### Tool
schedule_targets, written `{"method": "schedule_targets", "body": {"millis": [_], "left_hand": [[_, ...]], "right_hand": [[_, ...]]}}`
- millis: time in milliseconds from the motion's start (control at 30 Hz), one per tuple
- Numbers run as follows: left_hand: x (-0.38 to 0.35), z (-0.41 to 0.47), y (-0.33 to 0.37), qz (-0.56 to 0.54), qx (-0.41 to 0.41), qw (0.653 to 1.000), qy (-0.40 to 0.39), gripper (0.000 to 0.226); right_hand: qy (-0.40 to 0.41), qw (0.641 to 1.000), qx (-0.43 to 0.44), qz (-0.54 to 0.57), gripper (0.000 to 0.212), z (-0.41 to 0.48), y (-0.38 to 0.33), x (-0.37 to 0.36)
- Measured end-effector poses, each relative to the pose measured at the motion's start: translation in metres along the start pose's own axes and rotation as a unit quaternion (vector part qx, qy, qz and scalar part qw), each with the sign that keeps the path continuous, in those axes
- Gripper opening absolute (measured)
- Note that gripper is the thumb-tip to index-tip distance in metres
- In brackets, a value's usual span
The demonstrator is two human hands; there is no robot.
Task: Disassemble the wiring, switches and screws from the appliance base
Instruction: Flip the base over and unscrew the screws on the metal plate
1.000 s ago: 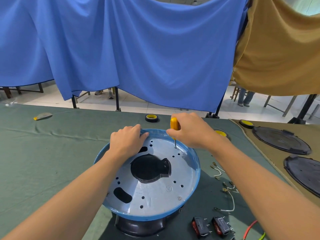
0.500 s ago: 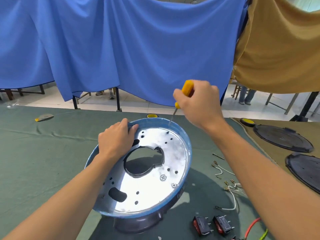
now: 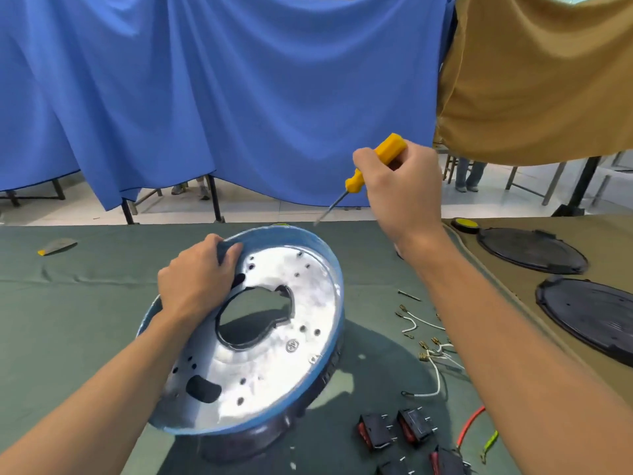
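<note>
The left hand has its fingers curled closed over the rim of the appliance base at about ten o'clock on the ring, holding it tilted, its left edge raised and its lower right edge down near the desk. The right hand is closed around a yellow-handled screwdriver, held clear above the base with the tip pointing down toward twelve o'clock of the rim. Risk noted: the tilted base is steadied by one hand only, and a slip at the rim would likely drop it onto the loose parts; the bare tip hangs close to the left hand's fingers. The base shows a blue outer band, a bright metal inner plate with many small holes, a large central cut-out, and what appears to be one fastener at four o'clock. Removed switches and white wires lie on the desk at four o'clock of the base.
</note>
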State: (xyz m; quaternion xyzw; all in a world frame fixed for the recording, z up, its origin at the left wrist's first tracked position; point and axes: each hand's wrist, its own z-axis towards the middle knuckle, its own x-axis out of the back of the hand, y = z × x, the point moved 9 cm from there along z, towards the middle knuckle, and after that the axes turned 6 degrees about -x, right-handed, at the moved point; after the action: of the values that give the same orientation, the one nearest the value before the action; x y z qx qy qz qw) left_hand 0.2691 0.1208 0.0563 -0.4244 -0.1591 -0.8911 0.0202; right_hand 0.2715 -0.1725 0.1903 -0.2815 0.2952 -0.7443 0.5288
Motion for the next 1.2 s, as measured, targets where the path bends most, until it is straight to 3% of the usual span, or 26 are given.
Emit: {"method": "schedule_targets", "body": {"millis": [167, 267, 533, 800, 967, 1200], "left_hand": [[-0.021, -0.001, 0.037, 0.045, -0.066, 0.994, -0.074, 0.037], [-0.023, -0.001, 0.04, 0.048, -0.072, 0.994, -0.074, 0.037], [-0.025, -0.003, 0.047, 0.053, -0.099, 0.991, -0.074, 0.036], [-0.033, -0.003, 0.047, 0.058, -0.087, 0.987, -0.12, 0.035], [-0.029, -0.003, 0.046, 0.054, -0.088, 0.989, -0.105, 0.036], [-0.038, -0.003, 0.05, 0.049, -0.099, 0.985, -0.134, 0.038]], "right_hand": [[-0.144, 0.976, 0.055, -0.156, 0.031, -0.013, 0.007, -0.032], [-0.195, 0.96, 0.062, -0.189, 0.031, -0.02, 0.018, -0.044], [-0.22, 0.951, 0.094, -0.196, 0.033, -0.023, 0.019, -0.063], [-0.362, 0.877, 0.054, -0.312, 0.038, -0.047, 0.062, -0.097], [-0.317, 0.905, 0.074, -0.274, 0.038, -0.03, 0.039, -0.093], [-0.402, 0.869, -0.018, -0.288, 0.038, -0.05, 0.071, -0.092]]}}
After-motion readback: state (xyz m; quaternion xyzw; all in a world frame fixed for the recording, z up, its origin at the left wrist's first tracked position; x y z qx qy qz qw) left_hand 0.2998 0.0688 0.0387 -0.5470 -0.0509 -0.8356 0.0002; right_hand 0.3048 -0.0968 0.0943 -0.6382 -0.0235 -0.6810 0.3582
